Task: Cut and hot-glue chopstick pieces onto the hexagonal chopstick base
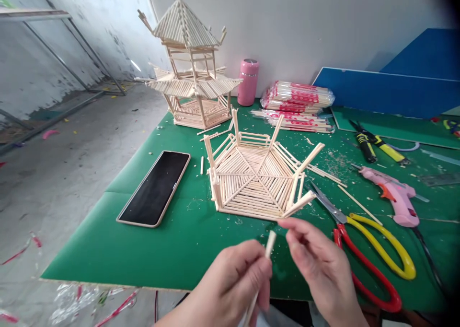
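A green table top (82, 257) fills most of the view, with tiny bits of wood scattered on it. Behind it is a pale wall (294, 29). On the left is a gray floor (118, 121) with scraps of plastic on it, and a metal frame (81, 77) stands by a patchy wall.

At the back of the table, a tall stick tower (197, 88) with two roofs stands near a pink bottle (247, 85). Packs of sticks (296, 97) lie beside the bottle, and blue boards (388, 92) lean at the right. A phone (154, 190) lies flat on the left. Yellow and black pliers (383, 148), a pink glue gun (393, 192) and big scissors (341, 216) with one red and one yellow handle lie on the right.

The left hand (240, 274) pinches a pale stick (270, 244) between thumb and fingers. The stick tilts, and its top end pokes up above the hand. The right hand (319, 264) holds nothing; its fingers are bent and a bit apart, just beside the stick's top end. Past both hands sits a six-sided stick base (255, 173) with posts at its corners. Its near right corner is close to the right fingertips; whether they touch is hard to tell.
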A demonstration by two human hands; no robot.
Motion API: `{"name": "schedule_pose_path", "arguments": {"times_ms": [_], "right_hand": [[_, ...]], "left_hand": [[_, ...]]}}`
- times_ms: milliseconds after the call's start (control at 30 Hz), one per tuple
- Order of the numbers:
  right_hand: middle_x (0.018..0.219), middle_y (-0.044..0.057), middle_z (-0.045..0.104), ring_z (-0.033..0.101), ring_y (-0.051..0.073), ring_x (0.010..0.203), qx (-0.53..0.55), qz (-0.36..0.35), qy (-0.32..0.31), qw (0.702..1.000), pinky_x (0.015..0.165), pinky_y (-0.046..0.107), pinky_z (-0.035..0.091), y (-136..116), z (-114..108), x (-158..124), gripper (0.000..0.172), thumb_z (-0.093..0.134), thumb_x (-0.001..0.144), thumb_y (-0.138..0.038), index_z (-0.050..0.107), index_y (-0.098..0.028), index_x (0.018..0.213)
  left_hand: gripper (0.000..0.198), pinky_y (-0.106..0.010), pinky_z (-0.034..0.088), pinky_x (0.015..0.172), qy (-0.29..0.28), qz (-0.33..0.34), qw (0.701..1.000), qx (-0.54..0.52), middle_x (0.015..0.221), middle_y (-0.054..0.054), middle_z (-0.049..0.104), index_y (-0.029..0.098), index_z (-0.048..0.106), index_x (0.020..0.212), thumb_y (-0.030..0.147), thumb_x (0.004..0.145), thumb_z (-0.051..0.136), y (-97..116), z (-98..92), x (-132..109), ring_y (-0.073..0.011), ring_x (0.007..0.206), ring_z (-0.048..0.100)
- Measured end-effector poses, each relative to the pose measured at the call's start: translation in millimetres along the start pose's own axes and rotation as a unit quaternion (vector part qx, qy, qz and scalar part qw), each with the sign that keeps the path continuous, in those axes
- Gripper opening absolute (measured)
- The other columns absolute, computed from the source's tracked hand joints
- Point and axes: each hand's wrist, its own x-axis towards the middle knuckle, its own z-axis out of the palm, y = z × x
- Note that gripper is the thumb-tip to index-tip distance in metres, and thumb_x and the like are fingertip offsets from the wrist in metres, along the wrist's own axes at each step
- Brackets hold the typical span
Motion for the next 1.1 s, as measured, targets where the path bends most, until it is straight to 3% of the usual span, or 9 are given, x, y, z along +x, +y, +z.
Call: {"name": "schedule_pose_path", "arguments": {"times_ms": [67, 133, 267, 400, 500, 567, 767, 900, 1100], "right_hand": [[0.062, -0.001, 0.054, 0.051, 0.011, 0.052, -0.004, -0.011, -0.077, 0.997, 0.046, 0.021, 0.043, -10, 4, 1, 0.013, 0.055, 0.080, -0.029, 0.063, -0.020, 0.085], [0.061, 0.000, 0.056, 0.052, 0.011, 0.052, -0.028, -0.033, -0.076, 0.996, 0.046, 0.020, 0.043, -13, 5, 3, 0.014, 0.054, 0.081, -0.028, 0.061, -0.020, 0.072], [0.060, -0.002, 0.060, 0.053, 0.010, 0.049, -0.086, -0.040, 0.081, 0.992, 0.045, 0.018, 0.044, -2, 0, 6, 0.011, 0.057, 0.079, -0.027, 0.064, -0.020, 0.073], [0.056, -0.002, 0.062, 0.055, 0.011, 0.046, -0.089, -0.006, 0.192, 0.977, 0.042, 0.019, 0.046, 12, -4, 5, 0.014, 0.060, 0.077, -0.032, 0.066, -0.019, 0.075], [0.058, 0.000, 0.064, 0.056, 0.012, 0.046, -0.082, 0.025, 0.228, 0.970, 0.042, 0.020, 0.047, 15, -1, 2, 0.017, 0.062, 0.076, -0.035, 0.066, -0.018, 0.076], [0.059, 0.000, 0.064, 0.057, 0.012, 0.047, -0.081, 0.036, 0.236, 0.968, 0.043, 0.020, 0.048, 15, 3, 2, 0.017, 0.062, 0.076, -0.035, 0.065, -0.018, 0.077], [0.057, -0.001, 0.062, 0.056, 0.010, 0.048, -0.091, 0.022, 0.214, 0.972, 0.045, 0.019, 0.047, 15, 8, 3, 0.015, 0.061, 0.076, -0.032, 0.066, -0.018, 0.074], [0.064, -0.001, 0.059, 0.054, 0.010, 0.053, -0.023, 0.020, 0.190, 0.981, 0.049, 0.021, 0.046, 17, 9, 4, 0.015, 0.060, 0.078, -0.029, 0.064, -0.019, 0.088], [0.062, -0.005, 0.045, 0.042, 0.008, 0.053, 0.138, 0.009, 0.280, 0.950, 0.049, 0.022, 0.036, 21, 6, 7, 0.015, 0.056, 0.081, -0.023, 0.057, -0.021, 0.095]], "left_hand": [[0.035, -0.021, 0.032, 0.047, -0.016, 0.027, 0.994, 0.108, 0.049, 0.001, 0.049, 0.018, 0.054, 0.055, 0.034, 0.084, 0.044, 4, -1.3, -1, -0.0108, 0.046, 0.042], [0.032, -0.022, 0.032, 0.048, 0.002, 0.077, 0.978, 0.192, 0.053, -0.001, 0.053, 0.018, 0.059, 0.058, 0.031, 0.083, 0.046, 5, -5.3, -1, -0.0118, 0.050, 0.044], [0.024, -0.023, 0.035, 0.053, 0.068, 0.125, 0.954, 0.264, 0.058, -0.003, 0.059, 0.017, 0.067, 0.067, 0.029, 0.081, 0.052, -1, -20.1, -1, -0.0137, 0.055, 0.050], [0.012, -0.020, 0.035, 0.046, 0.161, 0.058, 0.985, 0.001, 0.051, 0.000, 0.057, 0.018, 0.068, 0.067, 0.028, 0.070, 0.066, -10, -28.0, 3, -0.0104, 0.047, 0.047], [0.011, -0.019, 0.043, 0.052, 0.174, 0.006, 0.945, -0.277, 0.055, -0.001, 0.064, 0.016, 0.069, 0.074, 0.022, 0.065, 0.072, -16, -20.8, 10, -0.0101, 0.050, 0.056], [0.016, -0.022, 0.047, 0.063, 0.175, -0.006, 0.911, -0.373, 0.066, -0.005, 0.070, 0.014, 0.069, 0.080, 0.018, 0.065, 0.073, -18, -12.4, 15, -0.0130, 0.060, 0.063], [0.015, -0.025, 0.050, 0.066, 0.162, 0.004, 0.899, -0.408, 0.067, -0.008, 0.070, 0.009, 0.070, 0.079, 0.021, 0.071, 0.069, -22, 3.3, 24, -0.0145, 0.061, 0.065], [0.012, -0.023, 0.051, 0.062, 0.229, 0.018, 0.891, -0.392, 0.063, -0.005, 0.069, 0.010, 0.069, 0.072, 0.022, 0.070, 0.069, -22, 0.4, 26, -0.0129, 0.058, 0.064], [0.014, -0.023, 0.053, 0.061, 0.301, 0.033, 0.881, -0.365, 0.064, -0.006, 0.071, 0.011, 0.069, 0.070, 0.023, 0.065, 0.073, -20, -11.8, 28, -0.0145, 0.058, 0.066]]}}
